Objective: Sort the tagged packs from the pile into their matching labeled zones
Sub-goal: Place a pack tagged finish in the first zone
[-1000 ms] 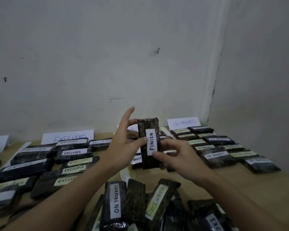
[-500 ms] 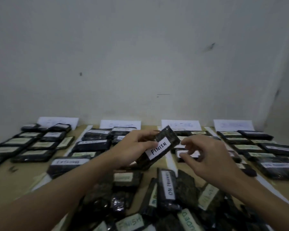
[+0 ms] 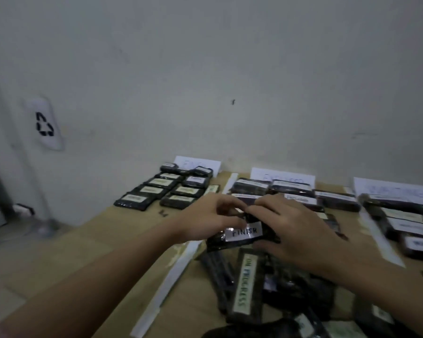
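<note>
A dark pack with a white FINISH tag [image 3: 242, 234] lies flat between both hands, just above the pile. My left hand [image 3: 210, 220] grips its left end, and my right hand [image 3: 293, 230] covers its right end with fingers curled over it. Below them is the pile of dark packs [image 3: 279, 293], one tagged ON PROGRESS [image 3: 245, 284]. At the far left, the finish zone [image 3: 167, 191] holds two rows of tagged packs under a white sign [image 3: 198, 163]. The excluded zone [image 3: 279, 191] is behind my hands.
White tape strips [image 3: 171, 274] divide the brown table into zones. A third zone with packs and a blurred sign [image 3: 396, 191] lies at the right. The table's left edge drops to the floor. A white wall with a recycling sign [image 3: 44, 125] stands behind.
The view has swung left. The FINISH pack has come down from a tilted hold to flat and low over the pile, and my right hand has closed onto its right end.
</note>
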Action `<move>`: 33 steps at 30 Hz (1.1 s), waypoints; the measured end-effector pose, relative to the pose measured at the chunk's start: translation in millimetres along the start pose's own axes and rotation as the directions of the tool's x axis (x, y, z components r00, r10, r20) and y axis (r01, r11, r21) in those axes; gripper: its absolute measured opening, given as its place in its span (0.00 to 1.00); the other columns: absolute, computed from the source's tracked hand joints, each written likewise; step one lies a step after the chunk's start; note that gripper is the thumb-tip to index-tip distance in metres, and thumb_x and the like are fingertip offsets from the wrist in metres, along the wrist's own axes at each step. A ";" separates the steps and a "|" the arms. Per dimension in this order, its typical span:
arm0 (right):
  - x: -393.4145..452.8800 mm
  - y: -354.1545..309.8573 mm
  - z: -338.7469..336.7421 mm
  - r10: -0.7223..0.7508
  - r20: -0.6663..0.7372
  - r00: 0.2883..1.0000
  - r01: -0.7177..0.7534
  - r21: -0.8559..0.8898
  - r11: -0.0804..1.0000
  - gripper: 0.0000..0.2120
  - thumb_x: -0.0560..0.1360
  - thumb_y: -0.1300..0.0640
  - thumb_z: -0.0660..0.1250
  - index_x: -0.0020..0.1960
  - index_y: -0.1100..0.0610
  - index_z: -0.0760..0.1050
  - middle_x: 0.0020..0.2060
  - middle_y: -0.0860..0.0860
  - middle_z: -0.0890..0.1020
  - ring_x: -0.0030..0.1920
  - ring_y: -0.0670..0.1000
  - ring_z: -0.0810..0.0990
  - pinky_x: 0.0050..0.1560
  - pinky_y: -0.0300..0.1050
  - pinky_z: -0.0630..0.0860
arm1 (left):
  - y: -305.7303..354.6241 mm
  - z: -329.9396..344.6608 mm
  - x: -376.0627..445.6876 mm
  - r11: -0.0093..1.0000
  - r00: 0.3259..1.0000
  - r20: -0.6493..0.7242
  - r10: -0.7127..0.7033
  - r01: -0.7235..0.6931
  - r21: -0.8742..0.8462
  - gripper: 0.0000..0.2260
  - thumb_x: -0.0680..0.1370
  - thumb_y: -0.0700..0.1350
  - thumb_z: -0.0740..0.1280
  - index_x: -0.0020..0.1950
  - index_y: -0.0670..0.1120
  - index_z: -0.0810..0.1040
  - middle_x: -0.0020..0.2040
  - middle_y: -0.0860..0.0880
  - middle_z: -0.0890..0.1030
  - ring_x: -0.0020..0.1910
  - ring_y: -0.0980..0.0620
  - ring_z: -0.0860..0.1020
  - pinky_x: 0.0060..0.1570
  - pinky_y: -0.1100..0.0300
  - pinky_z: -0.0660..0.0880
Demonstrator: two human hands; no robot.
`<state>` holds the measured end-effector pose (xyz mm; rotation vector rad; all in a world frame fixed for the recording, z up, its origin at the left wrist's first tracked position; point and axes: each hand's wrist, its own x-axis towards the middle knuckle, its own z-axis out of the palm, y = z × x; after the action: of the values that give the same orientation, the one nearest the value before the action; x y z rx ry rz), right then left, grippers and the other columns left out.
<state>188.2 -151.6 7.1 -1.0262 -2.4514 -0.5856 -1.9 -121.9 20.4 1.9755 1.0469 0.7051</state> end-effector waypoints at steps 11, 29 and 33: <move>117.5 -55.7 84.4 0.082 0.336 0.938 -0.115 0.080 0.990 0.18 0.74 0.45 0.63 0.59 0.54 0.71 0.52 0.50 0.72 0.51 0.50 0.73 0.49 0.46 0.76 | -149.4 -96.9 -66.9 0.940 0.830 -0.516 -0.213 0.318 0.123 0.11 0.80 0.47 0.58 0.55 0.47 0.78 0.52 0.53 0.78 0.56 0.53 0.75 0.48 0.65 0.66; 241.2 -122.9 199.1 0.196 0.314 0.929 -0.281 0.254 0.925 0.11 0.73 0.49 0.65 0.46 0.57 0.73 0.43 0.52 0.75 0.48 0.55 0.76 0.40 0.45 0.72 | -205.8 -102.6 -82.0 0.713 0.730 -0.672 -0.125 0.537 0.452 0.23 0.76 0.57 0.60 0.65 0.44 0.68 0.65 0.48 0.69 0.62 0.51 0.69 0.59 0.61 0.65; 257.5 -137.9 210.3 0.168 0.339 0.926 -0.258 0.241 0.936 0.14 0.74 0.49 0.64 0.51 0.60 0.74 0.50 0.56 0.77 0.55 0.56 0.73 0.49 0.51 0.76 | -208.1 -108.9 -93.0 0.757 0.796 -0.597 -0.094 0.447 0.477 0.26 0.77 0.57 0.58 0.71 0.46 0.63 0.71 0.52 0.64 0.68 0.55 0.64 0.63 0.66 0.60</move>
<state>-123.2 15.3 -61.5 -1.3264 -2.5388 0.0059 -219.1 -85.7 -103.5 2.0854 2.1021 0.8571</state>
